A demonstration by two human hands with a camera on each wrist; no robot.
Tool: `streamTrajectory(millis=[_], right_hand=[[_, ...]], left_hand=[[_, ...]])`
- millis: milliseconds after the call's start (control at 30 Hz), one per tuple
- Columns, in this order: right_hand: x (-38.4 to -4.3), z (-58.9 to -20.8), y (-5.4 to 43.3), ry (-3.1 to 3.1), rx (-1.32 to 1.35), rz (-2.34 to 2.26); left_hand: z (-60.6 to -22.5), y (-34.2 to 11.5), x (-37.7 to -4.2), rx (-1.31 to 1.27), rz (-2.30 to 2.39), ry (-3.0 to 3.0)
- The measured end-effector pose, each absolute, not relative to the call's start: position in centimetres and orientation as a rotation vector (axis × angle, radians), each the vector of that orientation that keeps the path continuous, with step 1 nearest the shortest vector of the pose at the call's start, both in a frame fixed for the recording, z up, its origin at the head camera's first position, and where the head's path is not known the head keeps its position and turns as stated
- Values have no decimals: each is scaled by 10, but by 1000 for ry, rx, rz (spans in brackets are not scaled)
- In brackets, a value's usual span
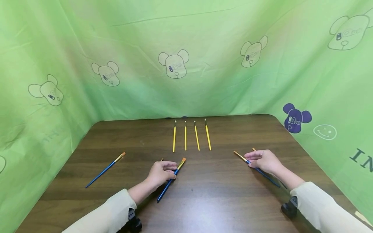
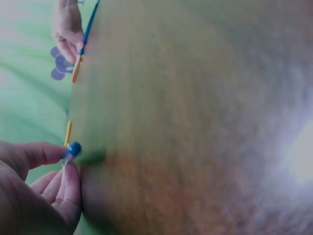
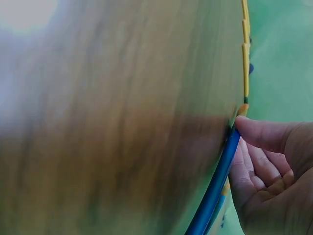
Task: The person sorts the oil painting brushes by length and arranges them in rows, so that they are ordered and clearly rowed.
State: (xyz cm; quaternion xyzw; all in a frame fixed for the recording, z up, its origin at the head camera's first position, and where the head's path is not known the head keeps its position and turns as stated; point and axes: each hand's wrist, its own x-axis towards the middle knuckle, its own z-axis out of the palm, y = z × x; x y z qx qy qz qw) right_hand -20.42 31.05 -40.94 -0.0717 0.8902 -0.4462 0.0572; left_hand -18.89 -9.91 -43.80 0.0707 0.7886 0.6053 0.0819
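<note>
My left hand [image 1: 159, 173] pinches a paintbrush [image 1: 166, 190] with a blue handle and gold ferrule, its bristles slanting away to the right. In the left wrist view, thumb and fingertips meet near the brush's rounded blue end [image 2: 74, 149]. Another brush tip [image 1: 162, 159] peeks out just behind that hand; the hand hides the rest. On the right, my right hand [image 1: 265, 160] pinches a second blue paintbrush [image 1: 240, 156] between thumb and fingers, bristles pointing left and away. A further brush tip [image 1: 254, 149] shows beyond its knuckles, mostly hidden.
Several slim yellow-handled tools [image 1: 174, 139] lie side by side near the far edge of the brown wooden table [image 1: 140, 136]. One more blue paintbrush [image 1: 105, 170] lies diagonally at the left. A green patterned cloth [image 1: 209, 94] hangs round the table's back and sides.
</note>
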Motion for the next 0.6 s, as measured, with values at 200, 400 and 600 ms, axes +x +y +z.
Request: streamTrajectory(millis=[200,400,600], right_hand=[[-200,-405,300,2712,-227,-1333],[-195,-399,284,2660,-217,-1433],[-188,-391,267,2567,-207,-1528]], left_hand=[[-428,-97,-185,116,1872,2244],[-421,-92,-182,99,1894,2173],[-417,-85,-179,87,1899,2119]])
